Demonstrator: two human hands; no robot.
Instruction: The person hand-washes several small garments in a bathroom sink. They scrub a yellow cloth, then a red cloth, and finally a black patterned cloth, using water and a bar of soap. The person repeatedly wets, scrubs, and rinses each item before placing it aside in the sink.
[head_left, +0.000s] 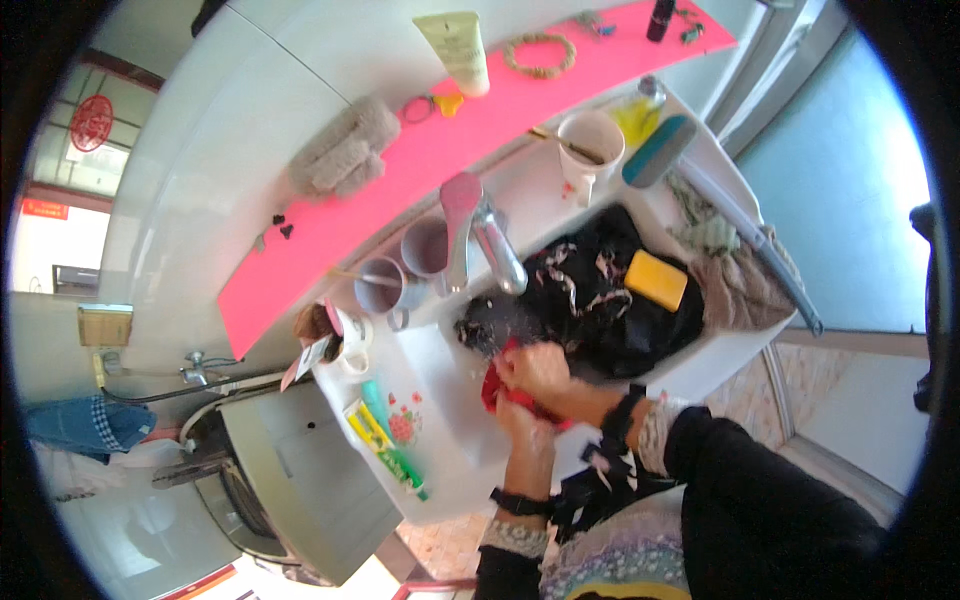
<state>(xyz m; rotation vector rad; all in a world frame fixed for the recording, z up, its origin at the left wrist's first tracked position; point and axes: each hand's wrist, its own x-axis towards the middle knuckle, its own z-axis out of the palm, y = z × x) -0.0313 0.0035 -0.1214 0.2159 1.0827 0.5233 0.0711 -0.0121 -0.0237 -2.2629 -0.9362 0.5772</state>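
Over the white sink (442, 360), both my hands grip a red cloth (491, 386). My left hand (525, 424) is at its lower part, while my right hand (536, 367) closes on its upper part just beside it. The cloth is partly hidden by my fingers. Water splashes near the hands, below the chrome faucet (499, 251). A black patterned garment (600, 315) lies bunched in the sink, with a yellow soap bar (655, 280) on top of it.
Behind the faucet runs a pink shelf (450, 142) with a cream tube (457, 52) and a bracelet (540, 56). Cups (379, 285) and toothpaste tubes (386, 450) line the left side. A long-handled brush (720, 191) and brown cloth (739, 292) rest at right. A washing machine (307, 465) stands at left.
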